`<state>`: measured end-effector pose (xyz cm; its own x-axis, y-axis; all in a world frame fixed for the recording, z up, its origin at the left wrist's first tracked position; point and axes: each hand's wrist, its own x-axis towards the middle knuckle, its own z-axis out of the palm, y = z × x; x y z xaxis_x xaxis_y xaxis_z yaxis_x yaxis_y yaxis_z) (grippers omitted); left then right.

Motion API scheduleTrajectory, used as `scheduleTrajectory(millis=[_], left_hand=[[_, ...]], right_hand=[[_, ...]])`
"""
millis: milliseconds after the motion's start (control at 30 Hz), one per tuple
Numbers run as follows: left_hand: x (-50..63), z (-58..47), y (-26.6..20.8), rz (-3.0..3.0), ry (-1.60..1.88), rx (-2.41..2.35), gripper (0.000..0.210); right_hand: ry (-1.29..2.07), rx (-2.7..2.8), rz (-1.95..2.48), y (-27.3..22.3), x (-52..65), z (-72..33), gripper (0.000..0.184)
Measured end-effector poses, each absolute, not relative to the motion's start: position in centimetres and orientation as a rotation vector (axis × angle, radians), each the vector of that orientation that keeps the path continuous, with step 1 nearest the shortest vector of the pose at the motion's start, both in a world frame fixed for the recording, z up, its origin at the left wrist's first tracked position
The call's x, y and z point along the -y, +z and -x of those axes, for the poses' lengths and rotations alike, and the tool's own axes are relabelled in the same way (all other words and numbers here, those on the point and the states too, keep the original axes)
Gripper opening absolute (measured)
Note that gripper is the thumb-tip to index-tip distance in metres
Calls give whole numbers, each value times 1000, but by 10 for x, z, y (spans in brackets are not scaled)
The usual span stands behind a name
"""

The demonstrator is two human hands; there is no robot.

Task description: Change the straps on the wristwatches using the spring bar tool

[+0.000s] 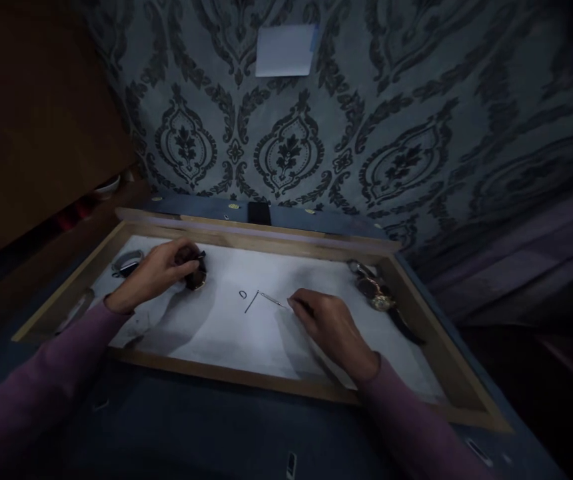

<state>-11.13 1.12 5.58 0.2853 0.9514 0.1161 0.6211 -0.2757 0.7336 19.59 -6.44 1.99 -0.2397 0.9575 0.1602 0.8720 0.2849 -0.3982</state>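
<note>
Watch (pixel 197 277) with a dark body and gold-toned rim is gripped in the left hand (pixel 162 264), fingers curled over it, toward the left end of a wooden-framed tray (pixel 216 375). Near the middle, on white lining (pixel 226 340), lie a small dark ring (pixel 242 294), a thin dark strip (pixel 251 302) and a slim metal tool (pixel 270 299). The right hand (pixel 330 325) has its fingertips drawn together at the tool's near end; whether they grasp it, I cannot tell. More watches (pixel 381 303) lie along the tray's right side.
</note>
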Motion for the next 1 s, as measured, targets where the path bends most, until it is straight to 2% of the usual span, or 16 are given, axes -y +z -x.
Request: scheduleTrajectory(millis=[267, 567, 767, 1000], left_hand=[[-36, 44, 21, -1911, 611, -978, 21], [-44, 47, 7, -1737, 677, -972, 25], [-32, 44, 13, -2049, 607, -1061, 28], [-21, 37, 23, -2175, 540, -1040, 25]], right_hand=[[415, 2215, 1613, -4, 39, -215, 18], [522, 2162, 1441, -20, 32, -220, 15], [571, 2126, 1398, -22, 33, -229, 23], [220, 2596, 1326, -16, 51, -237, 39]])
